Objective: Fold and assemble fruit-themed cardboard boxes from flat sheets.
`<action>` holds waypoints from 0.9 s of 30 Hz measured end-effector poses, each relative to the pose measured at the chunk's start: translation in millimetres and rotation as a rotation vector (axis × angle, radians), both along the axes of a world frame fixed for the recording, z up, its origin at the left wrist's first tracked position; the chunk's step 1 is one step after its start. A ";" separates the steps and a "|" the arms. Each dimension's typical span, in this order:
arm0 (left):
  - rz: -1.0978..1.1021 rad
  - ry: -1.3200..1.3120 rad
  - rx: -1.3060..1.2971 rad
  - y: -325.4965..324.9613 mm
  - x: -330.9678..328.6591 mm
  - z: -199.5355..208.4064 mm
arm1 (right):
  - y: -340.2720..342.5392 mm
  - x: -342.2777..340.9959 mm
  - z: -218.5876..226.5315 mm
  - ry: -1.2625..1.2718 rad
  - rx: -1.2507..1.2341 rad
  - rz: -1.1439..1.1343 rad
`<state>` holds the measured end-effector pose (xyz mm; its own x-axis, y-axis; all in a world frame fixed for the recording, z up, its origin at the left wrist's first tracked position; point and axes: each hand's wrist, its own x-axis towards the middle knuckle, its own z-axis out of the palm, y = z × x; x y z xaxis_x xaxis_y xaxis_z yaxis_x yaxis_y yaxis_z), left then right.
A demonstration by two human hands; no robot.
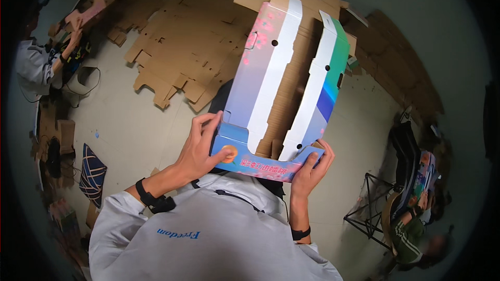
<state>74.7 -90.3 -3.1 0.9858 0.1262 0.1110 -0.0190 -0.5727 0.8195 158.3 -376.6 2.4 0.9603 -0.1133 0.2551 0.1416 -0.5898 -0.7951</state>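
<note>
Held up in front of the chest: a printed box [284, 88], open side up, its near end toward the body. Left hand [200, 148] clamped on the box's near-left corner, thumb across the front face, fingers curled over the rim. Right hand [311, 169] closed on the near-right corner, fingers wrapped up over the edge. Beneath and beyond, flat cardboard [182, 41] spread over the floor [130, 125]. At far left, another person [39, 62] handling cardboard; at lower right, a third person [411, 229], seated.
</note>
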 end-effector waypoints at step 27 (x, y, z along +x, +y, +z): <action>-0.025 0.029 -0.467 6.2 42.1 3.1 | -27.0 29.4 13.7 -0.151 0.020 0.214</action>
